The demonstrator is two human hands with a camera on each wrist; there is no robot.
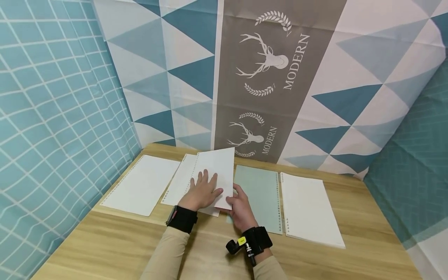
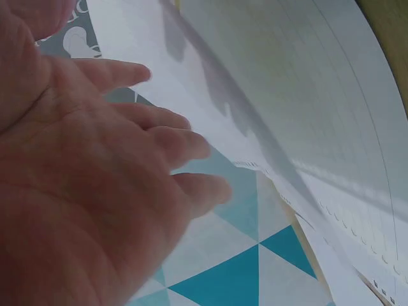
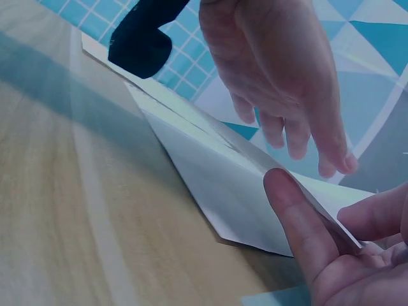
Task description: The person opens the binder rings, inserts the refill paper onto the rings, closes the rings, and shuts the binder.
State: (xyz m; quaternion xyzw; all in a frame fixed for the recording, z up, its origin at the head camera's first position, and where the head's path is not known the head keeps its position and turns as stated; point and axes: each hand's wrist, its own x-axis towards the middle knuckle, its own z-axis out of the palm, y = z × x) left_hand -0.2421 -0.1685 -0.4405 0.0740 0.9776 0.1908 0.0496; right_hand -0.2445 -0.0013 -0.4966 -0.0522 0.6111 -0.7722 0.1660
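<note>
A white loose-leaf sheet with a row of punched holes along its left side is raised at an angle. My right hand pinches its near right corner, with the thumb on one face and fingers on the other in the right wrist view. Over the sheet, my left hand is spread with fingers straight; in the left wrist view the palm faces the camera and the fingertips are near the paper. Under the raised sheet lies more white hole-punched paper, partly hidden by it.
At the left lies a white punched sheet. To the right are a pale green punched sheet and a white paper stack. All rest on a wooden table, with a patterned cloth hanging behind.
</note>
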